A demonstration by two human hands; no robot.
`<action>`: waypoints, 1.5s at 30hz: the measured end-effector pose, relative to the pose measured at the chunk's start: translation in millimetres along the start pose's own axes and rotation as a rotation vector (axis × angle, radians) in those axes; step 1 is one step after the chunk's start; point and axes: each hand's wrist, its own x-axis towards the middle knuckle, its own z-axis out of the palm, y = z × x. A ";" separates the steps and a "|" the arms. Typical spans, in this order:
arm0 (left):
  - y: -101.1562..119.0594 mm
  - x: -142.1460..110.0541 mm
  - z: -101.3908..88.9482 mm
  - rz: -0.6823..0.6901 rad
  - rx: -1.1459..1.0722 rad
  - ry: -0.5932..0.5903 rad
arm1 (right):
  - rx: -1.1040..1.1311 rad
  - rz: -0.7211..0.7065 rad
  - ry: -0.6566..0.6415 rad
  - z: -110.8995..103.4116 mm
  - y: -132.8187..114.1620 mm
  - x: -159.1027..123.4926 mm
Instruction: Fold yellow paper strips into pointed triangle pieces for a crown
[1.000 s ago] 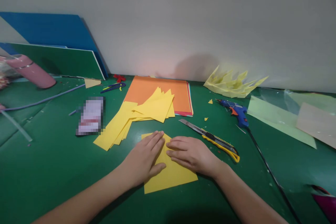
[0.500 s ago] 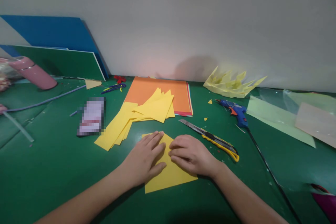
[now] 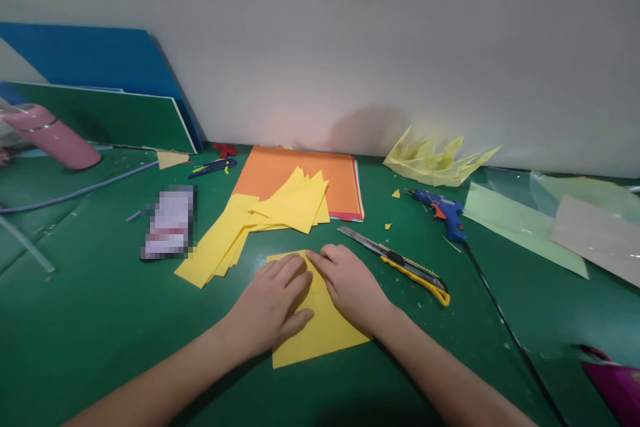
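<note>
A sheet of yellow paper (image 3: 323, 327) lies on the green table in front of me. My left hand (image 3: 277, 300) rests flat on its left part, fingers stretched toward the far edge and thumb apart. At the paper's far edge, my right hand (image 3: 353, 283) presses down with one digit extended and the other fingers curled in. The underside of this hand is hidden. Just right of it lies a yellow utility knife (image 3: 400, 263), blade out. Beyond my hands, yellow paper pieces (image 3: 295, 203) overlap a stack of coloured sheets, orange on top (image 3: 270, 170).
At the left are a phone (image 3: 170, 221), a pink bottle (image 3: 57, 137) and leaning boards (image 3: 110, 113). A blue glue gun (image 3: 443, 210) with a black cord lies right, near a spiky yellow paper piece (image 3: 437, 163) and pale green paper (image 3: 520, 227).
My right hand has shifted up to the paper's far edge and curled its fingers, with one digit now extended. My left hand stays on the paper. The view has turned slightly right.
</note>
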 end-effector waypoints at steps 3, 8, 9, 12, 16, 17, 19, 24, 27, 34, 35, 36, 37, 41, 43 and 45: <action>0.1 -0.1 0.3 -0.004 -0.013 -0.003 | -0.062 -0.007 -0.033 -2.3 0.7 -0.6; 0.8 0.2 -0.2 0.004 -0.010 0.012 | -0.060 -0.021 -0.024 -3.7 5.1 -1.9; 0.9 0.1 0.0 0.006 -0.010 0.015 | -0.047 -0.019 -0.025 -3.4 5.6 -2.0; 0.6 -0.9 1.6 0.003 -0.012 0.022 | -0.028 -0.030 -0.036 -1.4 6.5 -2.3; -0.7 -2.3 3.7 -0.003 0.004 0.015 | -0.044 -0.060 -0.039 0.0 7.3 -2.6; -0.9 -2.5 3.7 -0.008 0.010 0.010 | -0.043 -0.064 -0.033 -0.1 7.6 -2.7; -0.8 -2.4 3.4 -0.024 0.014 -0.007 | -0.029 -0.067 -0.018 -0.4 8.4 -3.0; 0.5 -1.4 1.8 -0.040 0.020 -0.031 | 0.015 -0.096 -0.001 1.9 11.5 -4.7; 0.9 -0.7 0.7 -0.037 0.023 -0.039 | 0.016 -0.120 -0.006 4.2 13.3 -5.8; 0.1 -0.2 0.7 -0.007 0.017 -0.019 | 0.009 -0.140 -0.035 3.1 13.7 -6.0; 0.0 -0.4 1.2 -0.005 0.019 -0.015 | 0.005 -0.140 -0.034 2.8 13.5 -6.2; 0.0 -0.6 1.6 -0.005 0.020 -0.011 | 0.001 -0.139 -0.033 2.6 13.2 -6.3; 0.0 -0.7 1.9 -0.005 0.021 -0.008 | -0.003 -0.136 -0.035 2.3 12.8 -6.5; 0.3 -0.7 2.6 -0.009 0.016 -0.008 | -0.016 -0.115 -0.051 1.1 10.8 -7.2; 0.4 -0.6 2.9 -0.012 0.012 -0.011 | -0.022 -0.110 -0.058 0.4 9.9 -7.3; 0.2 -0.5 3.5 0.002 0.012 -0.009 | -0.034 -0.109 -0.069 -0.7 9.1 -7.1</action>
